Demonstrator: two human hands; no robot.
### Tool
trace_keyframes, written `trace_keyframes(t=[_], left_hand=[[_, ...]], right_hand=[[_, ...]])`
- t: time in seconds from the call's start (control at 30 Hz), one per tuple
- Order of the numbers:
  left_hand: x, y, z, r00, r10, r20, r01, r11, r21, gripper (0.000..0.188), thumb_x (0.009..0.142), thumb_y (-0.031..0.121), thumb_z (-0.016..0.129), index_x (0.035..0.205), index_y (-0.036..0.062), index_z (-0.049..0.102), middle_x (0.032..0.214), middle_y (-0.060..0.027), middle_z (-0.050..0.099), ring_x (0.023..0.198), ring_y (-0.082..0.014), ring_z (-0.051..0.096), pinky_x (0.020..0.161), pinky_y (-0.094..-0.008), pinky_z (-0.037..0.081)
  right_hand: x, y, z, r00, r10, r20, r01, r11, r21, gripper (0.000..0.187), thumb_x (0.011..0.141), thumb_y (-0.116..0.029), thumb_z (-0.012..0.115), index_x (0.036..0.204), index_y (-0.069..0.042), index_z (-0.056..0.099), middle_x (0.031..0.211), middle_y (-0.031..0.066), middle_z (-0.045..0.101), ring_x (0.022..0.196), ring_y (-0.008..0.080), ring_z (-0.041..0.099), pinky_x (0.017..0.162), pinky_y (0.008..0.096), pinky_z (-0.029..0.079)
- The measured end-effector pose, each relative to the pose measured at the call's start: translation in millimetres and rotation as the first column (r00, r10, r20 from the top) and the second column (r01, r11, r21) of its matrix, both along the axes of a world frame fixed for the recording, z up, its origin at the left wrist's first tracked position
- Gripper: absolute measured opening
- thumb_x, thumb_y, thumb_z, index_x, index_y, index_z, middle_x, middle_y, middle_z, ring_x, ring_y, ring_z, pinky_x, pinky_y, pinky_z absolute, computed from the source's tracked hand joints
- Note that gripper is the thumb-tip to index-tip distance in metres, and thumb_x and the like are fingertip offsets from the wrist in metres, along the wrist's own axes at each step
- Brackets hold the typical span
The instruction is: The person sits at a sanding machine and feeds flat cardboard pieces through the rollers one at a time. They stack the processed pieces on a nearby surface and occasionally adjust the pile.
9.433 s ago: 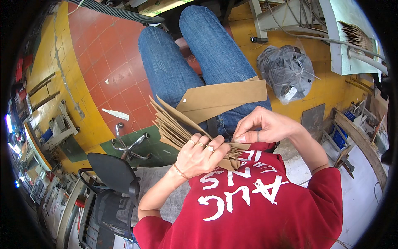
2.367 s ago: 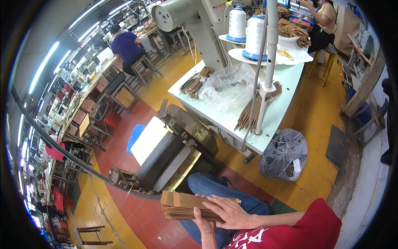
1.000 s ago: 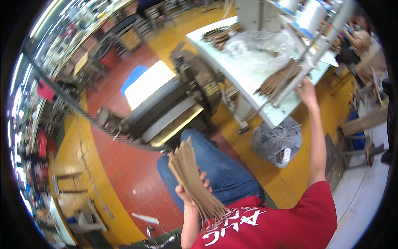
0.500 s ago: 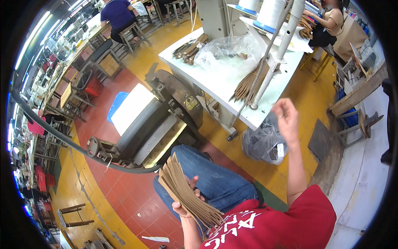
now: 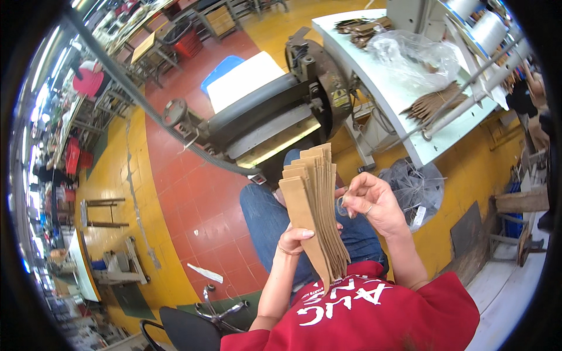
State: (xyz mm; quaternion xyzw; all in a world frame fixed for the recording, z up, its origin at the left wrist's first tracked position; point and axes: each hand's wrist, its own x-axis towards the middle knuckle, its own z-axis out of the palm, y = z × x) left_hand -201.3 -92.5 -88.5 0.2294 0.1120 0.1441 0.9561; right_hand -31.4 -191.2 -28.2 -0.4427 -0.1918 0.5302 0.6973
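A thick bundle of long, flat brown strips (image 5: pixel 304 207) stands nearly upright above my lap, its upper ends fanned in steps. My left hand (image 5: pixel 294 238) is wrapped round it, thumb on the near face and fingertips showing past the far side. Just right of the bundle, my right hand (image 5: pixel 377 205) pinches a thin, pale loop (image 5: pixel 341 205) that looks like a rubber band. The loop is close to the strips; whether it touches them I cannot tell.
Ahead stands a machine with a dark roller (image 5: pixel 252 126) and a white sheet (image 5: pixel 246 81) behind it. To the right, a pale table (image 5: pixel 374 88) carries more brown strips (image 5: pixel 434 105) and a clear plastic bag (image 5: pixel 410 55). A grey plastic bag (image 5: pixel 413 184) sits beneath its corner.
My right hand has come down from near the table corner to beside the bundle. The bundle is now held more upright. The whole view has swung left.
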Motion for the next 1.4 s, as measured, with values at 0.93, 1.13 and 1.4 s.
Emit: trace_keyframes(t=[0.93,1.13,1.4], left_hand=[[-18,3,-26,0.916,0.180,0.358,-0.087,0.961,-0.262,0.080,0.067,0.030,0.070,0.132,-0.0026,0.037,0.116,-0.0230,0.051,0.095,-0.0381,0.062,0.065,-0.0419,0.056],[-35,12,-23,0.939,-0.260,-0.227,0.318,0.906,0.279,0.071,0.073,0.018,0.070,0.131,-0.0056,0.038,0.111,-0.0217,0.059,0.103,-0.0328,0.061,0.090,-0.0405,0.049],[12,-11,-7,0.608,-0.475,-0.636,0.794,0.370,0.482,0.063,0.079,0.028,0.071,0.129,0.0004,0.044,0.122,-0.0124,0.054,0.113,-0.0164,0.051,0.098,-0.0308,0.040]], right_hand=[[-43,34,-43,0.975,0.183,0.126,-0.190,0.981,0.041,0.101,0.058,-0.038,0.088,0.136,0.000,0.035,0.137,0.0122,0.043,0.127,0.0255,0.042,0.106,0.0376,0.032],[-15,20,-49,0.992,0.104,-0.067,-0.106,0.994,-0.036,0.107,0.054,-0.040,0.090,0.137,-0.002,0.034,0.130,0.0117,0.050,0.121,0.0228,0.048,0.104,0.0357,0.037],[26,53,-1,0.006,0.518,0.855,-0.831,0.478,-0.284,0.097,0.055,-0.050,0.084,0.130,-0.002,0.045,0.124,0.0120,0.055,0.120,0.0255,0.050,0.106,0.0463,0.030]])
